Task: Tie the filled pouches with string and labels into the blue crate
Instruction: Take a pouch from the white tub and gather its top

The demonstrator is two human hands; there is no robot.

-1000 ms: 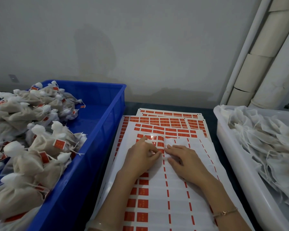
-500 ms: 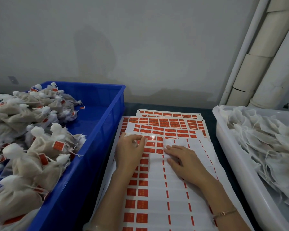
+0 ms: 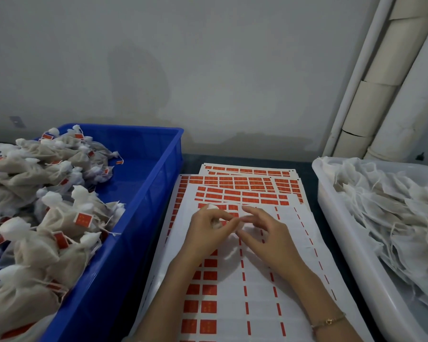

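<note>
Over the top label sheet [image 3: 257,292], mid-table, both hands work close together. Left hand [image 3: 208,230]: fingers curled, pinching a small white scrap [image 3: 211,207]; too blurred to tell whether it is pouch cloth or backing paper. Right hand [image 3: 267,240]: fingers spread and loose, holding nothing, index tip meeting the left fingertips. A thin bracelet [image 3: 328,321] is on the right wrist. The sheet under the hands is mostly peeled, with red labels [image 3: 209,276] left in columns along its left side and only red slivers further right. More sheets, fuller with red, are fanned out beneath it toward the wall [image 3: 208,70]. Tied pouches [image 3: 67,218] are heaped in the blue crate [image 3: 124,267], just left of the sheets and near the left hand; each has a bunched white top, and several show a red tag [image 3: 82,219]. The crate's near wall stands between the hands and the heap. Just right of the sheets is a white tub [image 3: 344,243] holding flat, untied pouches [image 3: 393,213] with loose strings. A strip of dark tabletop [image 3: 307,166] shows behind the sheets. Pale pipes [image 3: 371,99] rise in the right rear corner.
</note>
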